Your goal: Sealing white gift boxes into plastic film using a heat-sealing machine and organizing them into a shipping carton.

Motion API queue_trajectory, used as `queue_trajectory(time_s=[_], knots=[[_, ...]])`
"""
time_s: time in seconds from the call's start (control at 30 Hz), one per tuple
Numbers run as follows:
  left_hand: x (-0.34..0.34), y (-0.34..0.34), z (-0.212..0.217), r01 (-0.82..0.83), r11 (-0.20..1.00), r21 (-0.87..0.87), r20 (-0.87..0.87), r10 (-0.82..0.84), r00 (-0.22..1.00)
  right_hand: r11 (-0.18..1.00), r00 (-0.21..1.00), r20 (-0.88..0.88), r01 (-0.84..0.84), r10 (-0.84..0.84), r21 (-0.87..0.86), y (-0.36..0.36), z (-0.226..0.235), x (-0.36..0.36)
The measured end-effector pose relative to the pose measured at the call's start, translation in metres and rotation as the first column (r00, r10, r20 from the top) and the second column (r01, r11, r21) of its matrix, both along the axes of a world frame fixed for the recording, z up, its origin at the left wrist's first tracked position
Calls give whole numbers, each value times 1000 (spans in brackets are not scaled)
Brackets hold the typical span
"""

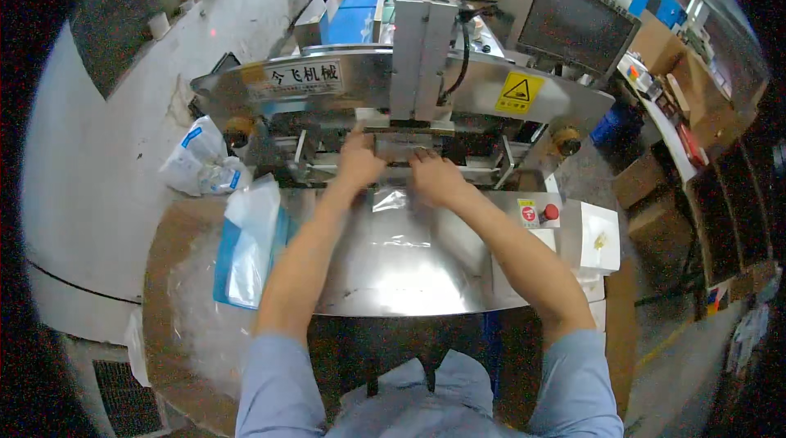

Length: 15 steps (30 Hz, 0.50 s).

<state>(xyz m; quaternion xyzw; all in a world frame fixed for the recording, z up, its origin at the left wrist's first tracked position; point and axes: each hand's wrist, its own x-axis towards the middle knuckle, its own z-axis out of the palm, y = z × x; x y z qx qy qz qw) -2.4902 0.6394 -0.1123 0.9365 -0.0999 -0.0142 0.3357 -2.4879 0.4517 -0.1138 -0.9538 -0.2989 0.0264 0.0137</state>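
Observation:
Both my arms reach forward to the slot of a metal machine (377,82) with a long front bar. A clear plastic bag (390,199) lies flat on the shiny steel table (393,270), its far end in the slot between my hands. At its left edge is my left hand (359,164), index finger stretched toward the slot and the other fingers partly hidden. On the right edge, my right hand (440,176) has its fingers bent over the film and closed on it; the hand is slightly blurred.
A blue tray (223,274) with a stack of clear bags (248,250) stands at the left. A red button (550,212) and a white box (599,237) are on the right. Behind the machine run a blue conveyor belt (356,8) and a dark monitor (577,24).

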Motion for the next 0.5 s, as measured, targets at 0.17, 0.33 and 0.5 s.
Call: queue_trajectory(time_s=[0.17, 0.33, 0.5], knots=[[-152, -54, -56, -4, 955, 295, 262, -77, 962, 986, 996, -43, 70, -77, -148, -9, -6, 0], [-206, -61, -74, -87, 973, 216, 351, 6, 936, 992, 996, 30, 84, -82, -93, -8, -24, 13], [-210, -60, -75, -111, 975, 192, 362, 35, 931, 997, 997, 18, 71, -70, -17, -5, -23, 7]])
